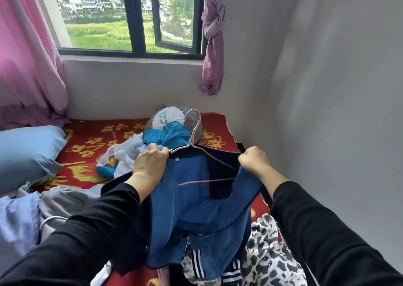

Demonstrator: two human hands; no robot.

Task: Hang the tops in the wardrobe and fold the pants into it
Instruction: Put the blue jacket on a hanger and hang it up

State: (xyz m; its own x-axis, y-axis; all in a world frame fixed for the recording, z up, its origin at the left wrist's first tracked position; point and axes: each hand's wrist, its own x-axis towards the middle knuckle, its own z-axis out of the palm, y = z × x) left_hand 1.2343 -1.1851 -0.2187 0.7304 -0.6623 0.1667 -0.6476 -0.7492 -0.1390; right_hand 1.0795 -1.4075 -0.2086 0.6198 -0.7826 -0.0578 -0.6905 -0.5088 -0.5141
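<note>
Your left hand (150, 161) and right hand (254, 160), fingers curled, each grip the neckline of one blue fleece top (192, 198) with one pale pink wire hanger (195, 130) partly inside, above the red flowered bed (91, 137) below one dark-framed window (135, 19).

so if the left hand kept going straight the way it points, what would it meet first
Probably the bright blue cloth bunched just beyond the left hand, which grips the blue top, then the grey plush toy behind it. Depth is unclear, so the hand might pass above both.
</note>
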